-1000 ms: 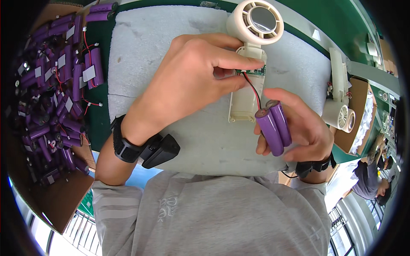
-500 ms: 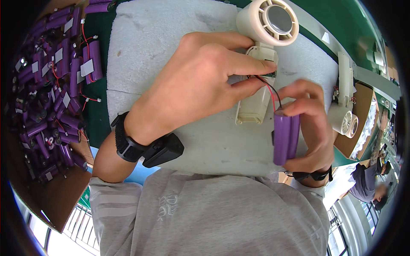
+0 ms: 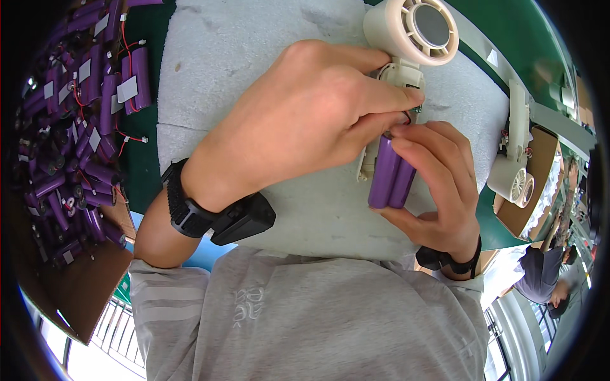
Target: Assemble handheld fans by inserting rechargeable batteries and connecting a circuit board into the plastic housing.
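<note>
A cream handheld fan lies with its round head at the far end and its handle shell open toward me. My left hand grips the handle just below the head, thumb and forefinger pinched by a bit of green circuit board. Between the fingers and thumb of my right hand is a purple two-cell battery pack, tilted over the lower part of the handle. A short dark wire shows by the left fingertips; the rest of the wiring is hidden.
White foam padding covers the green table. On the left, a cardboard box holds many purple battery packs with red wires. Another cream fan lies at right beside an open carton. A person is farther right.
My right hand has brought the battery pack left, from beside the handle to over its lower part. The red and black wires between pack and fan are now mostly hidden. My left hand keeps its grip.
</note>
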The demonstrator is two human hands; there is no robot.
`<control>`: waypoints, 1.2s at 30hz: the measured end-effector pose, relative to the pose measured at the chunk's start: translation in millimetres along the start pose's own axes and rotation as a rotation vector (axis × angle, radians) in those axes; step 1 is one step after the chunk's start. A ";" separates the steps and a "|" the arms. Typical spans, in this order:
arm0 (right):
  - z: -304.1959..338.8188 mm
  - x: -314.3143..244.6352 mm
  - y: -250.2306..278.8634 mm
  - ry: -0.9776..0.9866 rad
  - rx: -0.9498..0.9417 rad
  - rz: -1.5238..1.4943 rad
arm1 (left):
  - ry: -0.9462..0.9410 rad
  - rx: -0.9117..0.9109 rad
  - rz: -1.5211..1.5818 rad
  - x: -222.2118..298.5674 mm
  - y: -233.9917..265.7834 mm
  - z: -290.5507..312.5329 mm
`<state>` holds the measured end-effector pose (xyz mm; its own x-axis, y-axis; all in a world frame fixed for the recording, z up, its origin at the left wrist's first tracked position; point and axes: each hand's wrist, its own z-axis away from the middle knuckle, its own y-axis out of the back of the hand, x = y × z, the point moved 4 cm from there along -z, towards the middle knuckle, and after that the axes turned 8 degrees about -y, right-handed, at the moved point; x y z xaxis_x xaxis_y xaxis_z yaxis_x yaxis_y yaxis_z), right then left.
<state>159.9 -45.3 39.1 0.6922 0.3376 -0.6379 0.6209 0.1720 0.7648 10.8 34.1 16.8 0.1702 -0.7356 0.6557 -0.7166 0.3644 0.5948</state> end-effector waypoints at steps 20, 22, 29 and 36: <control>12.7 0.3 -12.9 -0.035 0.202 0.136 | -0.036 0.008 0.034 -3.2 -0.3 1.3; 13.5 0.4 -13.7 -0.040 0.203 0.137 | -0.032 0.008 0.035 -3.5 -0.4 1.5; 11.5 -3.3 -11.9 -0.085 0.194 0.160 | -0.035 0.013 0.092 -5.4 0.0 0.1; 12.3 -1.0 -14.0 -0.111 0.197 0.159 | -0.051 0.026 0.087 -7.2 0.3 -0.3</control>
<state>155.1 -59.4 28.0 0.8159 0.2408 -0.5257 0.5535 -0.0623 0.8305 9.6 39.7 12.4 0.0723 -0.7303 0.6793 -0.7447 0.4135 0.5238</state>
